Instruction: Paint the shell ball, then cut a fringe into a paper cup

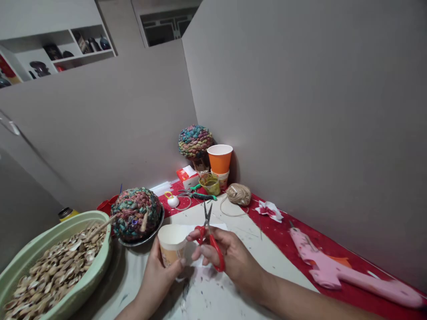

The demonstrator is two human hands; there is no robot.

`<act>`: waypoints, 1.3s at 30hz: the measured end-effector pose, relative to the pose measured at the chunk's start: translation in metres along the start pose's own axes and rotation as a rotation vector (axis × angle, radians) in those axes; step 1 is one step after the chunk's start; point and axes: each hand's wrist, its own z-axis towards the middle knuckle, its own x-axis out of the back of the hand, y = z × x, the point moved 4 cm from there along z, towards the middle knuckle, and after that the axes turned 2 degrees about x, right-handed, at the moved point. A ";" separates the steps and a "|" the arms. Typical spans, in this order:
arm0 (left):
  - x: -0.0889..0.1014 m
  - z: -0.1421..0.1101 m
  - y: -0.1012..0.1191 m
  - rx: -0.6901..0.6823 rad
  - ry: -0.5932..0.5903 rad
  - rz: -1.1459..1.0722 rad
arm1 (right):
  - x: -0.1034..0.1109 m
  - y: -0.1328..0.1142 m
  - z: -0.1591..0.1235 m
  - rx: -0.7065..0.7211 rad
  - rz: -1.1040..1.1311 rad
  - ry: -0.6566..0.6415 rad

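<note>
Left hand [156,271] grips paper cup [173,244]; right hand [233,255] holds scissors [207,225].
I read left fingers curled around the cup wall, right fingers half-closed about red loops, blades slightly parted. The cup is near upright over the white worktop [230,295]: open rim, plain cream upper band, printed orange lower wall. Beyond: twine ball [239,194].

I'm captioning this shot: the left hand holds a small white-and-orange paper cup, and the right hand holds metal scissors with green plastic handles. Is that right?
Not quite: the head view shows that the metal scissors have red plastic handles, not green. The rest stands: the right hand holds them, and the left hand holds the small white-and-orange paper cup.
</note>
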 end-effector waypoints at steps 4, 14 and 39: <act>0.011 0.010 -0.020 0.040 0.017 -0.179 | 0.006 0.018 0.004 -0.071 -0.001 0.019; 0.001 0.010 -0.028 0.113 -0.190 -0.402 | 0.011 0.026 0.006 -0.123 -0.136 0.005; -0.002 0.005 -0.011 0.032 -0.248 -0.402 | 0.000 0.016 0.004 0.018 -0.254 -0.129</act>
